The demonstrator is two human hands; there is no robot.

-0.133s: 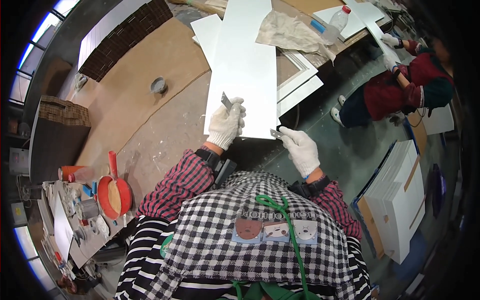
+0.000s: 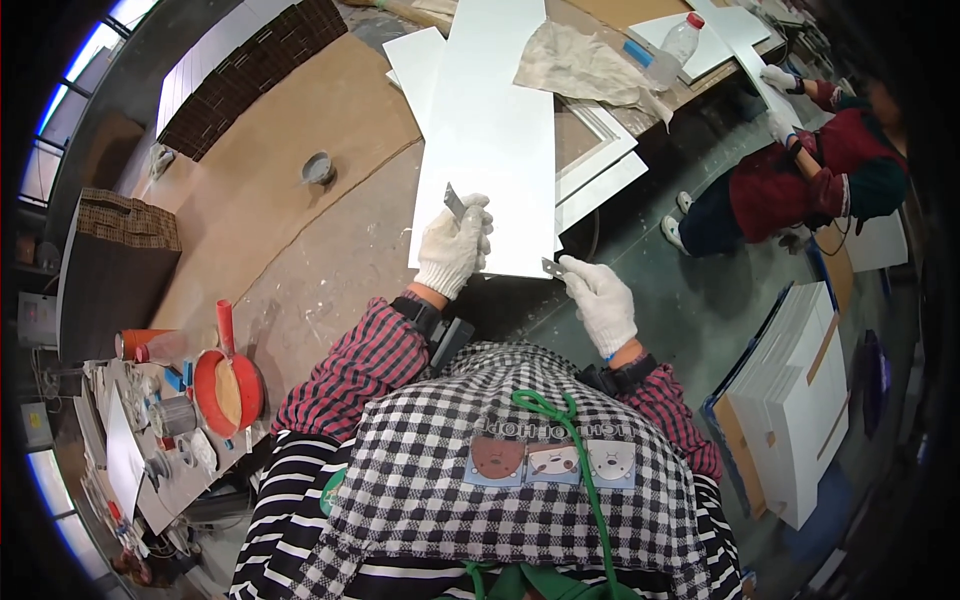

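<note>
Gloves on both hands. At frame centre, my left hand (image 2: 455,248) grips a metal scraper (image 2: 455,201) (blade up) on the white panel (image 2: 490,130); my right hand (image 2: 600,300) pinches a small blade (image 2: 551,267) at its lower edge.

Left hand (image 2: 455,247) fisted, right hand (image 2: 600,300) pinching, both gloved

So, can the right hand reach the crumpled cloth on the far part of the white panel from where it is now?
Probably not without leaning forward. The right hand is at the near edge of the white panel, holding a small metal blade, and the crumpled cloth lies far up the panel. Nothing blocks the way.
</note>
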